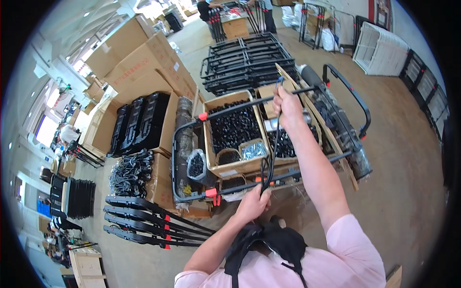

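My right hand (288, 106) is closed around the upper end of a black cable (273, 153), with a small blue-and-black tip showing above the fist. Lower down, my left hand (253, 203) is closed on the same cable, where it is looped and doubled. Between my hands the cable runs nearly straight. Behind it lies a black tubular frame (180, 144) with red clips, propped across a workbench. One long bar of the frame passes close by my right fist. Whether that fist touches the bar I cannot tell.
Beneath the frame stands a wooden box (235, 169) of small black parts, with small cartons of metal pieces inside. Wrapped rolls (183, 120) flank it. Stacked black frames (247, 62) lie beyond. Left are a carton of black panels (144, 120), bundled cables (132, 175) and several long black bars (144, 221).
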{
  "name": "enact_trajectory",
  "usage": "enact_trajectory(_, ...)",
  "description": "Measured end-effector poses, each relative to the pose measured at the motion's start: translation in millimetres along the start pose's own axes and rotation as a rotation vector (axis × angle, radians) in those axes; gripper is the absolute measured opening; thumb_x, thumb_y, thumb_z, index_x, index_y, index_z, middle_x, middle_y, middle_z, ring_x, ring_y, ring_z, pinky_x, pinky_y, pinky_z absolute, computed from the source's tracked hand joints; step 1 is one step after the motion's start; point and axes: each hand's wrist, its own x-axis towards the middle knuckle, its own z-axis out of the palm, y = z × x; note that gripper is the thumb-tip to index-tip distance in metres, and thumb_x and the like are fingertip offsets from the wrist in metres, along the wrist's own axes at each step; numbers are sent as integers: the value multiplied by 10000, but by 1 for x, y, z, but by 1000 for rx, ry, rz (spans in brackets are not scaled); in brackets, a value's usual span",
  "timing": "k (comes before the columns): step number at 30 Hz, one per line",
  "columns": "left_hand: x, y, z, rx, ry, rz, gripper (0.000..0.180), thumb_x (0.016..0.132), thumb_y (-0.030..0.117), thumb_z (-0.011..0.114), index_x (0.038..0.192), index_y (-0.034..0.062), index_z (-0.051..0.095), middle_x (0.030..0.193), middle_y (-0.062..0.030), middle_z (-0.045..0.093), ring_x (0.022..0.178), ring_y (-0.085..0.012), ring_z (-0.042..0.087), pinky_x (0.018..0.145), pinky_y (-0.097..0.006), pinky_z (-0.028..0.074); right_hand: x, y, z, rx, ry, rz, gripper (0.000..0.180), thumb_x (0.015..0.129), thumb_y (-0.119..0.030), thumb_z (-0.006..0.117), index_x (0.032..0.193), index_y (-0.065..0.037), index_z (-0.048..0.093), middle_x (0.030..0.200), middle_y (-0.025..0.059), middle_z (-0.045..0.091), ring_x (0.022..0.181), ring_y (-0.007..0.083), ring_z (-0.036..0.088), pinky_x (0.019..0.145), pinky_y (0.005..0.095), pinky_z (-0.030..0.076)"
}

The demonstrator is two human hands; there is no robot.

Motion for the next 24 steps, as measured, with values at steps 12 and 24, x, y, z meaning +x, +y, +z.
enact_trajectory(12,-25,33,-129,212,678,492,413,992,110,658,1386,-7,609,1326,-176,664,1216,-301,648,1051,-387,503,-163,-39,58,-12,-558,148,310,1139,-296,515,1003,-44,633,648,-58,423,541,63,384,499,240,323)
enact_trajectory(24,-8,71,-113,-966,-28,334,516,1158,418,437,1249,-29,679,858,-49,694,802,-185,668,841,-333,536,-236,-15,23,-214,-684,395,344,1129,-259,545,1007,42,658,692,-33,471,572,54,386,525,242,329)
